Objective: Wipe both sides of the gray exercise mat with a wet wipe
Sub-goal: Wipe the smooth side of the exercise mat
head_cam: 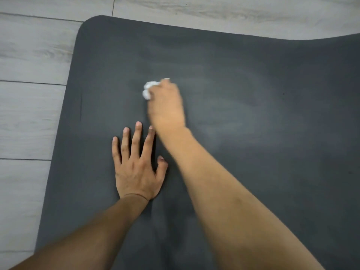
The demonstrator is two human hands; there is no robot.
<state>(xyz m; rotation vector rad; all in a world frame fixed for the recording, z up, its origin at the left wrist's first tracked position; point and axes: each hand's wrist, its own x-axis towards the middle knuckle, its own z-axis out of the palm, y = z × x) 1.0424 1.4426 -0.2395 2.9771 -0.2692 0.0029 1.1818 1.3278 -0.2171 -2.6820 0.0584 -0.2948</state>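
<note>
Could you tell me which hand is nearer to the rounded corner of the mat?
Left. The left hand lies flat below that corner; the right hand, holding the wet wipe, is further right.

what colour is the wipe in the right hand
White. The wipe is bunched in the right hand on the dark gray mat, in the head view.

Left hand [135, 168] lies flat, palm down, fingers [136, 137] straight and spread. Right hand [167, 106] reaches ahead of those fingertips, blurred, its fingers curled around a bunched white wipe [149, 90]. Both forearms are bare.
</note>
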